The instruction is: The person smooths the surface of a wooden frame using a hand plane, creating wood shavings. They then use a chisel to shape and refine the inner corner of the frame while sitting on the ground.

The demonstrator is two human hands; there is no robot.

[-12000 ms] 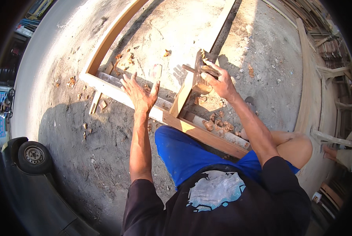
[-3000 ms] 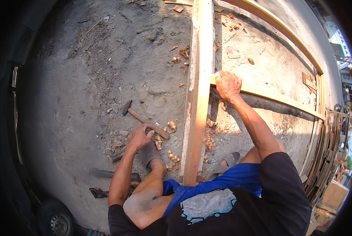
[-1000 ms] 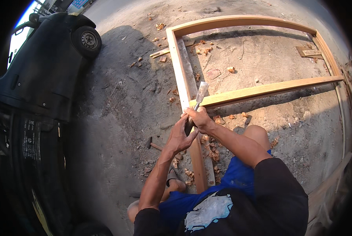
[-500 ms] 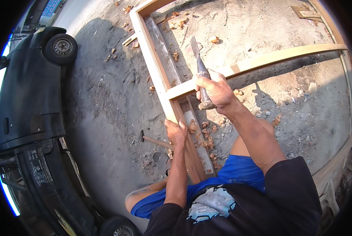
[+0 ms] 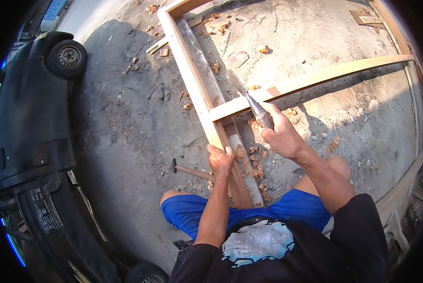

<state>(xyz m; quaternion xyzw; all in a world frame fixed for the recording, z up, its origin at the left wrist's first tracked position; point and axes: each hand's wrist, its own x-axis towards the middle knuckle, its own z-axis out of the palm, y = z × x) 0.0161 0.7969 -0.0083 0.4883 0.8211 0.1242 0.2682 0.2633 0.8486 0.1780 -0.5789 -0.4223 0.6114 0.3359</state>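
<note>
A pale wooden frame [image 5: 189,70] stretches ahead of me, with a crossbar [image 5: 315,82] joining its left side rail and running off to the right. My left hand [image 5: 220,160] is closed around that side rail, just below the joint. In my right hand [image 5: 284,136] is a wood chisel [image 5: 257,107], fingers wrapped around its worn handle. The wide steel blade tilts up and to the left, passing over the crossbar near the joint. From this view I cannot tell whether the blade touches the wood.
A hammer [image 5: 192,172] lies on the ground left of my left hand. Curled wood shavings [image 5: 255,165] litter the dirt beside the rail. A dark vehicle [image 5: 34,108] stands at the left. Small wood offcuts [image 5: 164,52] lie near the frame's far left corner.
My right hand has moved down and to the right, off the crossbar, and the chisel now leans further left. My left hand keeps its hold on the rail. My legs have shifted.
</note>
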